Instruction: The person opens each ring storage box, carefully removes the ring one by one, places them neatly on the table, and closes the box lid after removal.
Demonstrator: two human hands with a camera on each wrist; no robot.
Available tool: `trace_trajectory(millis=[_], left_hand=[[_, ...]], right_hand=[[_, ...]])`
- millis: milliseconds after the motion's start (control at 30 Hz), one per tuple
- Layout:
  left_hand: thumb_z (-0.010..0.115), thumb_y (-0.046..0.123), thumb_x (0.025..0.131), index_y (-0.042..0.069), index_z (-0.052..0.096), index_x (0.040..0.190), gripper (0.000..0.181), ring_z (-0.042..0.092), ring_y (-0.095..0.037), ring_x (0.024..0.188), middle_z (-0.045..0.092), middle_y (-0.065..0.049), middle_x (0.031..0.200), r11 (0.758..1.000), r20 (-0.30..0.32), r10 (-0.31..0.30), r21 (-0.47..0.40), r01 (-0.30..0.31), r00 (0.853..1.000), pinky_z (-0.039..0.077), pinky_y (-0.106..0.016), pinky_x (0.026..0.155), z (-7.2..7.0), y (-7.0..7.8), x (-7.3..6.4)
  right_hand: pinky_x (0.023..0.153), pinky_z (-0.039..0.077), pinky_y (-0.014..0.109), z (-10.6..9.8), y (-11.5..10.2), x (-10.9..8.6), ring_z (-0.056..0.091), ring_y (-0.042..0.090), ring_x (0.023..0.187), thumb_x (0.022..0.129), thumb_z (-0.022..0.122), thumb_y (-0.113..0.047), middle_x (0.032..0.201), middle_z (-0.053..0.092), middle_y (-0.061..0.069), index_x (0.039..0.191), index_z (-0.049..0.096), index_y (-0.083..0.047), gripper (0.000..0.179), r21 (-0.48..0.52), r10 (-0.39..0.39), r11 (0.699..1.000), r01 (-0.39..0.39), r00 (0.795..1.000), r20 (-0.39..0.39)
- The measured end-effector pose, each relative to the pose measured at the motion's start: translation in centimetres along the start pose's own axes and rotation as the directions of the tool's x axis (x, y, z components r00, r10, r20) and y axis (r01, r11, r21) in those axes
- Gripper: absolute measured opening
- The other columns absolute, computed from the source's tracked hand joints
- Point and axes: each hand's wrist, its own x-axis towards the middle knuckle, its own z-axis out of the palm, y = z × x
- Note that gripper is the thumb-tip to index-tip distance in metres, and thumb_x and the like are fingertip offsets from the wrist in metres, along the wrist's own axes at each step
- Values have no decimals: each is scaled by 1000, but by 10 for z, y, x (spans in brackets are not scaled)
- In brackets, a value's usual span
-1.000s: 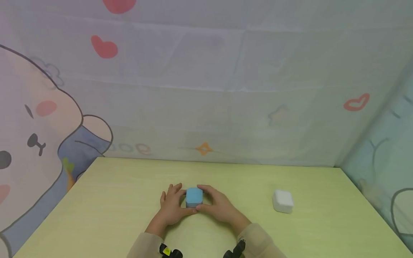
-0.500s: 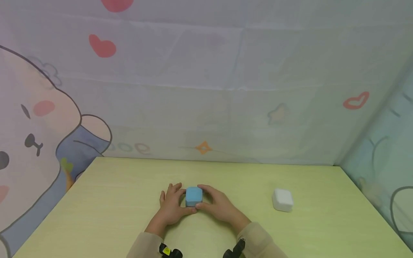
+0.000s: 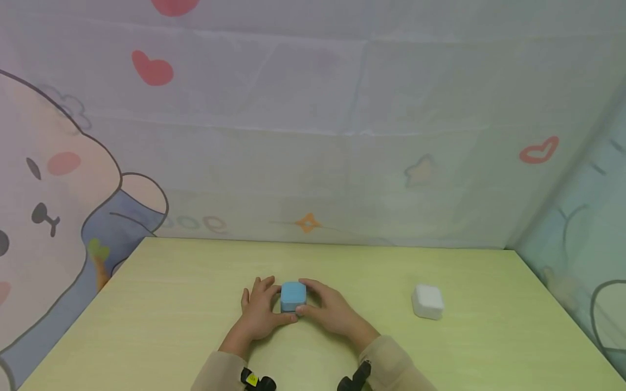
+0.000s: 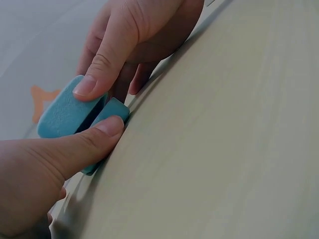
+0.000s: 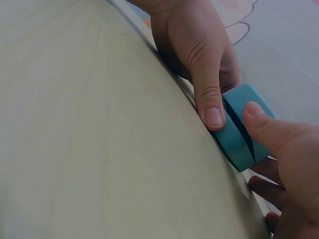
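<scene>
A small light-blue box [image 3: 293, 293] with rounded corners sits on the table between both hands. It shows two halves, an upper part [image 4: 62, 114] and a lower part [image 5: 233, 143], with a dark slit between them. My left hand [image 3: 259, 315] holds the lower half, its thumb along the near side. My right hand [image 3: 333, 312] grips the upper half with its thumb on the near face and a finger behind. In the left wrist view the slit gapes and the upper half is tilted. The far-side fingertips are mostly hidden behind the box.
A white rounded block [image 3: 428, 301] of similar size stands to the right on the pale yellow table [image 3: 146, 304]. Behind the table's far edge hangs a printed cloth [image 3: 293, 98] with hearts and a cartoon bear. Another cloth borders the right side.
The head view has shifted slightly, moving the whole scene a little up and left. Both hands and the blue box keep the same pose.
</scene>
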Motion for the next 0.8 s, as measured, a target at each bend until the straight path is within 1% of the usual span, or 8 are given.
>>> trace_trajectory(millis=[67, 267, 567, 800], left_hand=[[81, 35, 71, -1, 54, 125, 70, 6, -50, 141, 29, -26, 148, 1000, -1, 8, 1, -8, 1000, -6, -66, 109, 0, -1, 0], [82, 35, 71, -1, 54, 125, 70, 6, -51, 141, 29, -27, 148, 1000, 4, 7, -5, -7, 1000, -5, -66, 108, -1, 0, -1], [82, 35, 71, -1, 53, 126, 71, 6, -51, 141, 29, -26, 148, 1000, 16, -3, 1, 3, 1000, -5, -66, 108, -3, 3, -4], [81, 35, 72, -1, 53, 127, 71, 5, -50, 142, 28, -26, 148, 1000, 20, -5, -7, 5, 1000, -6, -66, 109, -3, 2, -4]], right_hand=[[110, 33, 52, 0, -1, 0, 40, 33, 135, 88, 64, -38, 143, 47, 13, 141, 43, -11, 62, -1, 1, 1000, -1, 1000, 2], [109, 34, 52, 0, -2, -1, 41, 33, 135, 89, 63, -39, 143, 47, 13, 141, 42, -11, 63, -15, 2, 1000, -2, 1000, 1], [109, 34, 52, 0, -4, 0, 41, 33, 135, 90, 62, -39, 143, 47, 13, 141, 42, -10, 62, -30, 2, 1000, -2, 1000, 1], [109, 34, 52, 2, -4, 0, 40, 33, 135, 91, 60, -41, 143, 46, 14, 142, 42, -10, 62, -40, 9, 999, -9, 1000, 2]])
